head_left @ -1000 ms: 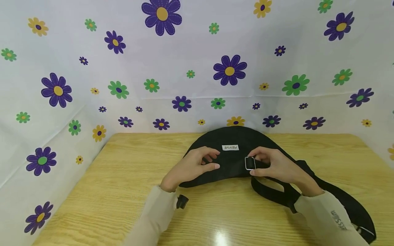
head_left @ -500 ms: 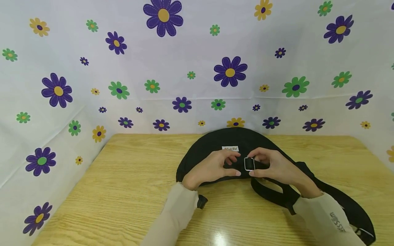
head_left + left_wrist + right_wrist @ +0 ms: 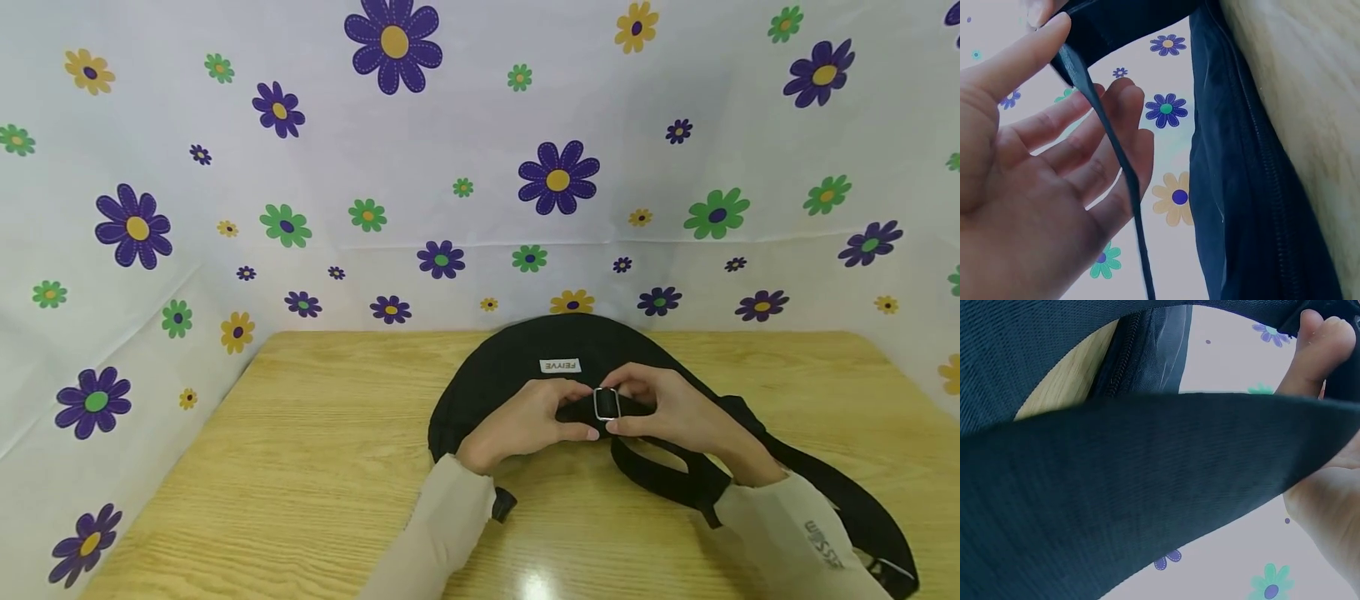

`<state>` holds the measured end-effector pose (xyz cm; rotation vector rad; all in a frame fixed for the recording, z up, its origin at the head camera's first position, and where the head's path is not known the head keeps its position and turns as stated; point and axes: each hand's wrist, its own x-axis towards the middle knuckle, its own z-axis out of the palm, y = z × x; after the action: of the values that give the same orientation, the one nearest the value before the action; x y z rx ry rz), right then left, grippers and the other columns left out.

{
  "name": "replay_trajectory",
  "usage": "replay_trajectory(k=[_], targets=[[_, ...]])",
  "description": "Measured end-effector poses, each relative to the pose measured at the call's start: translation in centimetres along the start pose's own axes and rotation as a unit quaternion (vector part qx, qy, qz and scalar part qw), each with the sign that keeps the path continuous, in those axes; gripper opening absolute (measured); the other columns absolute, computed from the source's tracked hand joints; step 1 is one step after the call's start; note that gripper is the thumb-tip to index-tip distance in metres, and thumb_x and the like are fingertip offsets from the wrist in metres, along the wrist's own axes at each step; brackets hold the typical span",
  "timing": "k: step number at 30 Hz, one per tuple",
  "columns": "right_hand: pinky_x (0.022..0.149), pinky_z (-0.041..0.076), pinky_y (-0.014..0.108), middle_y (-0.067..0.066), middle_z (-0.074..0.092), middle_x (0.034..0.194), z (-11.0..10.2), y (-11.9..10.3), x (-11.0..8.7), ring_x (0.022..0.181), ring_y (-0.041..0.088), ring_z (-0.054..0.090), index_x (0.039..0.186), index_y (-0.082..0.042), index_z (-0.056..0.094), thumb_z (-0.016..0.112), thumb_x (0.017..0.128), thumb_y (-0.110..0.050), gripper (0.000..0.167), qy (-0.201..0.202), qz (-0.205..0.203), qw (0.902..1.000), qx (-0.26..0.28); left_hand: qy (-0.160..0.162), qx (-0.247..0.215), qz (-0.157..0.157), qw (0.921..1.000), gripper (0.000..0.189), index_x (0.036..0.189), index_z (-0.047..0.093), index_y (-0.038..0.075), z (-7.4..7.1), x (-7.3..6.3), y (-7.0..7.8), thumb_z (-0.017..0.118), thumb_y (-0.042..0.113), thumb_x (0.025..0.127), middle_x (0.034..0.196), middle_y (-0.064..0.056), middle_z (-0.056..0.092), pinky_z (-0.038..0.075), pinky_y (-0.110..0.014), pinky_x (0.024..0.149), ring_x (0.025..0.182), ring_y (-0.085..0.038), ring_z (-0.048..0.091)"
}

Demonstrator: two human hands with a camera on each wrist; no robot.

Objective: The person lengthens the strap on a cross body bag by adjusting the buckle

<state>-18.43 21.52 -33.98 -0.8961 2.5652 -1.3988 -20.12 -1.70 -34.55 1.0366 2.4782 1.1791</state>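
A black bag (image 3: pixel 517 350) with a white label lies on the wooden table. Its black strap (image 3: pixel 667 479) loops out at the right and runs through a square metal slider buckle (image 3: pixel 607 404). My right hand (image 3: pixel 675 408) pinches the strap at this buckle, thumb below and fingers above. From the left, my left hand (image 3: pixel 521 425) reaches the buckle, its thumb and index finger at the strap's edges. In the left wrist view the strap end (image 3: pixel 1113 137) passes between thumb and fingers and hangs past the palm. Strap webbing (image 3: pixel 1147 469) covers most of the right wrist view.
A small black buckle piece (image 3: pixel 503 504) lies by the left sleeve. The bag's long black part (image 3: pixel 847 492) curves toward the table's right front. Behind the wooden table (image 3: pixel 300 467) hangs a white cloth (image 3: pixel 465 125) with printed flowers.
My left hand has moved right, from over the bag to the buckle, and now takes the strap there. The right hand and buckle have hardly moved.
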Motion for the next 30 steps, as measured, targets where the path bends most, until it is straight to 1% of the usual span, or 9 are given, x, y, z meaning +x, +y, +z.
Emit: replay_trajectory(k=[7,9,12,15,17,19,23,26,30], targets=[[0.075,0.045,0.027,-0.001,0.067,0.086,-0.2,0.0,0.0,0.077,0.014,0.062,0.12,0.006,0.059,0.077,0.087,-0.004,0.039,-0.013,0.003,0.9997,0.018,0.008,0.002,0.003,1.0,0.046,0.133,0.063,-0.001,0.2,0.0,0.2,0.077,0.016,0.093,0.118,-0.01,0.071,0.047,-0.018,0.09,0.102,-0.007,0.064],[0.074,0.046,0.027,0.002,0.067,0.088,-0.3,0.1,0.0,0.078,0.015,0.062,0.122,0.008,0.057,0.077,0.088,-0.004,0.041,-0.025,0.006,0.9991,0.034,0.012,0.004,0.002,0.9999,0.045,0.132,0.064,-0.001,0.1,-0.2,0.2,0.077,0.017,0.093,0.119,-0.01,0.07,0.047,-0.019,0.091,0.104,-0.008,0.064],[0.079,0.05,0.027,0.006,0.067,0.092,-0.8,0.1,-0.2,0.084,0.016,0.064,0.128,0.01,0.055,0.076,0.089,-0.006,0.048,-0.05,0.017,0.9976,0.044,0.014,0.0,0.0,0.9999,0.043,0.131,0.065,0.0,-0.1,-0.3,0.3,0.077,0.015,0.093,0.118,-0.01,0.071,0.048,-0.02,0.09,0.102,-0.008,0.064],[0.085,0.051,0.026,0.006,0.065,0.096,-1.3,0.1,-0.6,0.091,0.016,0.063,0.133,0.011,0.052,0.078,0.089,-0.009,0.055,-0.073,0.031,0.9964,0.029,0.014,-0.006,0.003,0.9999,0.04,0.128,0.066,0.001,-0.2,-0.4,0.2,0.077,0.014,0.092,0.114,-0.008,0.072,0.047,-0.02,0.088,0.096,-0.006,0.063],[0.084,0.051,0.026,0.004,0.063,0.095,-1.6,0.2,-0.8,0.091,0.016,0.062,0.133,0.012,0.053,0.078,0.088,-0.01,0.056,-0.085,0.036,0.9956,0.015,0.012,-0.011,0.005,0.9999,0.038,0.127,0.067,0.001,-0.3,-0.4,0.2,0.077,0.013,0.092,0.112,-0.008,0.072,0.047,-0.02,0.087,0.094,-0.006,0.062],[0.081,0.05,0.026,0.003,0.063,0.093,-1.8,0.4,-0.9,0.087,0.014,0.059,0.129,0.012,0.055,0.076,0.09,-0.01,0.05,-0.091,0.04,0.995,0.012,0.013,-0.016,0.001,0.9998,0.038,0.127,0.067,0.001,-0.5,-0.4,0.0,0.078,0.013,0.092,0.111,-0.008,0.072,0.048,-0.021,0.087,0.094,-0.007,0.063],[0.073,0.047,0.027,0.004,0.065,0.087,-1.9,0.6,-0.8,0.08,0.013,0.056,0.121,0.012,0.059,0.067,0.097,-0.008,0.032,-0.093,0.048,0.9939,0.035,0.017,-0.031,-0.006,0.9993,0.04,0.128,0.066,0.0,-0.7,-0.5,-0.2,0.078,0.011,0.091,0.11,-0.011,0.072,0.051,-0.029,0.09,0.096,-0.014,0.065],[0.075,0.048,0.026,0.003,0.066,0.087,-1.8,0.8,-0.7,0.082,0.011,0.056,0.114,0.01,0.062,0.06,0.101,-0.006,0.021,-0.089,0.046,0.9937,0.049,0.016,-0.04,-0.003,0.9991,0.04,0.127,0.066,-0.001,-0.7,-0.5,-0.2,0.078,0.009,0.091,0.109,-0.012,0.071,0.051,-0.033,0.09,0.094,-0.014,0.064],[0.073,0.047,0.025,-0.001,0.065,0.085,-1.6,1.0,-0.5,0.081,0.01,0.054,0.107,0.009,0.063,0.054,0.102,0.0,0.013,-0.081,0.017,0.9949,0.057,0.014,-0.043,0.002,0.999,0.041,0.128,0.065,0.0,-0.6,-0.5,-0.2,0.078,0.009,0.091,0.106,-0.013,0.071,0.049,-0.027,0.083,0.086,-0.008,0.059]])
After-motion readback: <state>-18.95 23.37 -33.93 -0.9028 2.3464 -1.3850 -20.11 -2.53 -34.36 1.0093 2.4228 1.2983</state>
